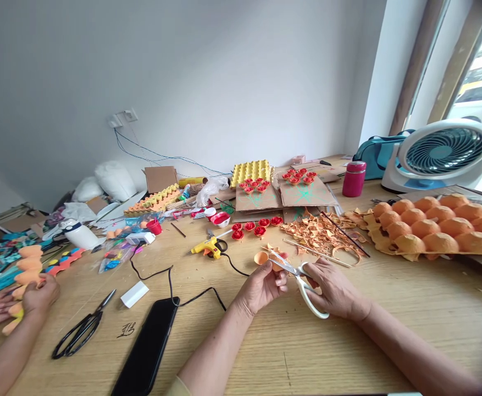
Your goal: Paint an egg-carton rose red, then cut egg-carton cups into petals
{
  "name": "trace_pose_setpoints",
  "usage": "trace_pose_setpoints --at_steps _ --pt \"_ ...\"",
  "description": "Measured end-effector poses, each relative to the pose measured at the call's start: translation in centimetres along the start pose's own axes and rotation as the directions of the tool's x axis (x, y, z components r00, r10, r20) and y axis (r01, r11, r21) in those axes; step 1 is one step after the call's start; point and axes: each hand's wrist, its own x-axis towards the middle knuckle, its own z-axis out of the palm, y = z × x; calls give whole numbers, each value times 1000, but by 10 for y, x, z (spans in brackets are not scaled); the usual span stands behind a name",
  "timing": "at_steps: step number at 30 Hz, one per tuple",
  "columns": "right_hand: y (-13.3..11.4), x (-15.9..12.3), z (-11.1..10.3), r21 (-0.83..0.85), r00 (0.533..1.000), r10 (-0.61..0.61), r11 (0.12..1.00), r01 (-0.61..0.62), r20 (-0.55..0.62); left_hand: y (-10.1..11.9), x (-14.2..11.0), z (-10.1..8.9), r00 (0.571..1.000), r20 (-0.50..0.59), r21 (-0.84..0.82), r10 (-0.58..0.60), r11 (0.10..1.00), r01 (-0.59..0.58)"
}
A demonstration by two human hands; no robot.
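Observation:
My left hand (259,289) pinches a small orange egg-carton cup (281,264) between thumb and fingers. In my right hand (334,289) is a pair of white-handled scissors (299,273), its blades lying across the cup. Whether the blades are parted is too small to tell. Just beyond my left thumb sits a second orange cup (261,257); I cannot tell if it touches the held piece. Orange cut scraps (317,234) are heaped past my right hand. Several red-painted cup flowers (249,226) stand beyond my hands, in front of cardboard squares (257,201) bearing more.
A yellow glue gun (210,247) with a black cord lies left of centre. Black scissors (84,330) and a phone (148,346) lie nearer. An orange egg tray (438,225), a pink flask (354,179) and a fan (442,151) are right. Another person's hands (38,294) hold a carton strip at left.

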Motion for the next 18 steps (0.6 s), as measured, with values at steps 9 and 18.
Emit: trace_pose_setpoints --at_steps 9,18 --pt "1 1 2 -7 1000 9 1000 -9 19 7 -2 1 997 5 100 82 992 -82" --pt "0 3 -3 11 998 51 999 -52 48 6 -3 -1 991 6 268 130 955 -127"
